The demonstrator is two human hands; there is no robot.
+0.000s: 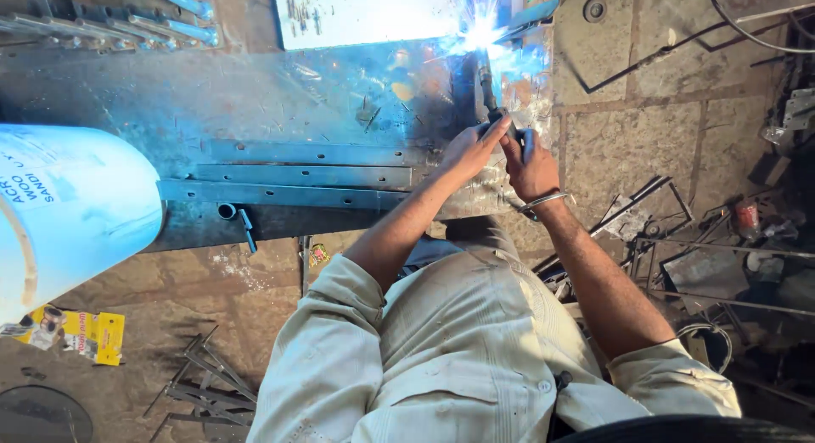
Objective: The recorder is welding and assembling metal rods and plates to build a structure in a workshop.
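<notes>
**Inspector:** Fingers (491,131) of the left hand (469,148) were curled and pressed together around the welding electrode holder (487,91), right of centre in the upper half of the head view. The right hand (531,165) was closed on the grip just beside it, the two hands touching; a metal bangle (540,202) sat on the right wrist.

**Assistant:** Where was the arc?

**Inspector:** At the top of the frame, right of centre. The arc flash (480,31) burned at the far edge of the steel work table (255,95), where a bright sheet (365,14) met it. The joint itself was washed out by glare; I could not tell its fit.

**Assistant:** Anything else noted?

**Inspector:** Flat steel bars (306,173) lay along the table at centre left. A white drum (72,210) stood at the left edge, metal offcuts (199,379) lay on the stone floor at lower left, and rod frames (679,239) lay at right.

**Assistant:** Judgement on technique?

**Inspector:** Two-handed support looked sound. In my judgement, good work called for a short, steady arc, even travel, and forearms braced. Bare hands and rolled sleeves near spatter were a burn risk.
</notes>
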